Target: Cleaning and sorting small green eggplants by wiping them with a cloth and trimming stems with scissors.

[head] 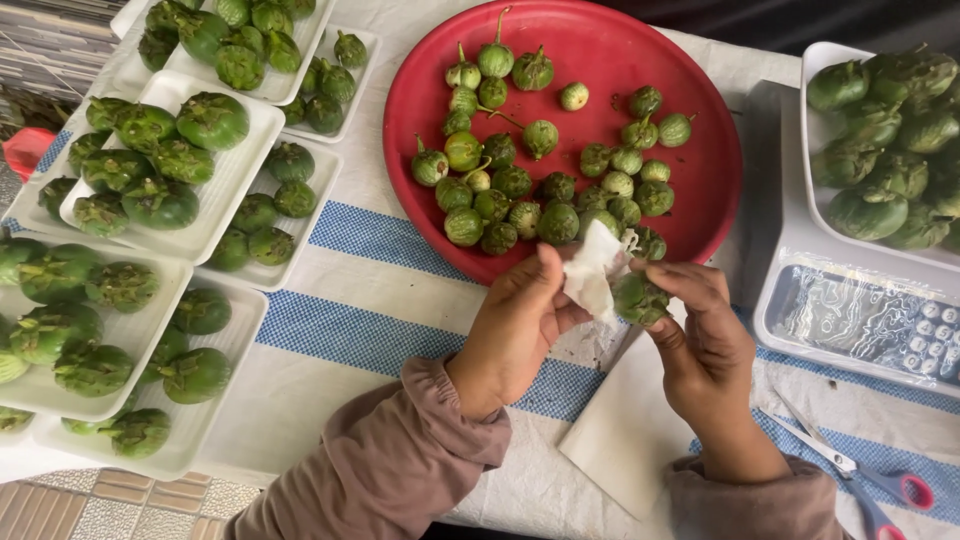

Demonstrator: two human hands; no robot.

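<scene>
While the cloth-covered table, white with blue checked bands, fills the view, its largest load is the stack of white foam trays at left, each carrying several dark green round eggplants. Next in size is the round red tray at top centre, strewn with smaller green eggplants, some with stems. At right stands a white weighing scale, its pan heaped with more large eggplants and its keypad under clear film. A folded white sheet lies on the cloth between the forearms, and scissors with a red handle lie near the right wrist.

Both forearms, in mauve sleeves, enter from the bottom edge and converge just in front of the red tray's near rim. The left hand is bent at the wrist, thumb up, fingers pinched on a crumpled white tissue. The right hand is curled inward, thumb and fingertips clasping 1 small green eggplant. Tissue and eggplant touch, held above the cloth just below the tray's edge.
</scene>
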